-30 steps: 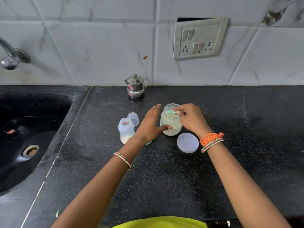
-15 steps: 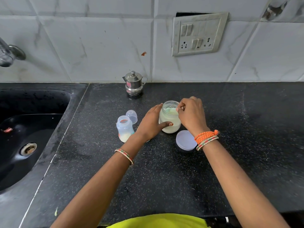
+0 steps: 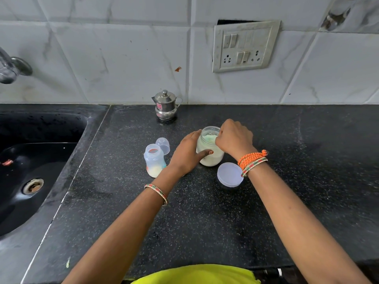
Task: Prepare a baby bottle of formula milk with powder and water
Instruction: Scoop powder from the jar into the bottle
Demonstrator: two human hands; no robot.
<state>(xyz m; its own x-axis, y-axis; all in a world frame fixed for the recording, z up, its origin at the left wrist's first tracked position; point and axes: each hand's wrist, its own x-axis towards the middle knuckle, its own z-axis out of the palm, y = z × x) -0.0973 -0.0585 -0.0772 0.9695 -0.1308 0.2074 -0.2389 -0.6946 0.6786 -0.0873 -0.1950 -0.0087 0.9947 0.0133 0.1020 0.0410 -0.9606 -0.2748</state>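
Note:
A clear jar of white formula powder (image 3: 209, 158) stands open on the black counter (image 3: 205, 212). My left hand (image 3: 187, 153) wraps around its left side, thumb across the front. My right hand (image 3: 234, 138) is over the jar's mouth with fingers closed and dipped inside; a pale green scoop (image 3: 210, 137) shows in the powder, and its handle is hidden by the fingers. Left of the jar stands the open baby bottle (image 3: 154, 159) with some powder at its bottom. Its clear cap (image 3: 163, 145) sits just behind it.
The jar's round lid (image 3: 229, 174) lies on the counter under my right wrist. A small steel pot (image 3: 166, 105) stands by the tiled wall. A black sink (image 3: 30, 171) with a tap (image 3: 12, 68) lies to the left. A switch panel (image 3: 245, 46) is on the wall.
My right hand has pushed further down into the jar's mouth, hiding more of the scoop. My left hand stays on the jar.

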